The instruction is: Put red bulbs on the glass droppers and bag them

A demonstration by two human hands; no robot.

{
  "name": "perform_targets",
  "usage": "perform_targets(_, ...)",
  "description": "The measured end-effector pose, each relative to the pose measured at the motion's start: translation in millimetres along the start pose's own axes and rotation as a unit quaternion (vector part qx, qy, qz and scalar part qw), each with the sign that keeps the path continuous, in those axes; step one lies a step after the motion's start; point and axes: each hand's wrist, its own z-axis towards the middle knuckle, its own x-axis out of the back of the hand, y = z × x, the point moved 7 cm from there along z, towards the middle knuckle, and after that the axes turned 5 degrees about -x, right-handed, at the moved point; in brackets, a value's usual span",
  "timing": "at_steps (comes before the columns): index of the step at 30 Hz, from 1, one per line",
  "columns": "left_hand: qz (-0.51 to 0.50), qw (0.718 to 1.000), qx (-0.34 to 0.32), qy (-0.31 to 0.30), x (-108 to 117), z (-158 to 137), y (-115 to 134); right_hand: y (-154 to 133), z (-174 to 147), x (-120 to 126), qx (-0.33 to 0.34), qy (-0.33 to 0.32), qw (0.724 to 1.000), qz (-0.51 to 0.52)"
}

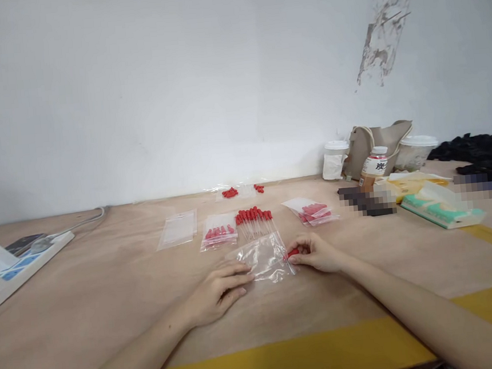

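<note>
My left hand (219,293) presses flat on the left edge of a clear plastic zip bag (263,257) lying on the wooden table (109,300). At the bag's right opening, my right hand (314,253) pinches a red-capped glass dropper (292,253). Just behind the bag lies a row of loose red-capped droppers (254,219). A filled bag of droppers (218,233) rests left of that row, and a stack of filled bags (312,211) to its right. An empty clear bag (177,229) lies further left.
A white power strip (18,267) with a cable sits at the far left. More red caps (230,193) lie near the wall. At the back right stand cups (335,158), a bottle (374,168), a beige bag (375,141), tissue packs (441,207) and black cloth (479,149).
</note>
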Motion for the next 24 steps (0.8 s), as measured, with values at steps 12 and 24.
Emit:
perform_targets(12, -0.045, 0.997, 0.041, -0.042, -6, 3, 1, -3, -1, -8, 0.008, 0.014, 0.996, 0.088)
perform_targets(24, -0.052, 0.997, 0.034, -0.035, -2, 6, 2, 0, 3, -2, 0.003, 0.012, 0.988, 0.156)
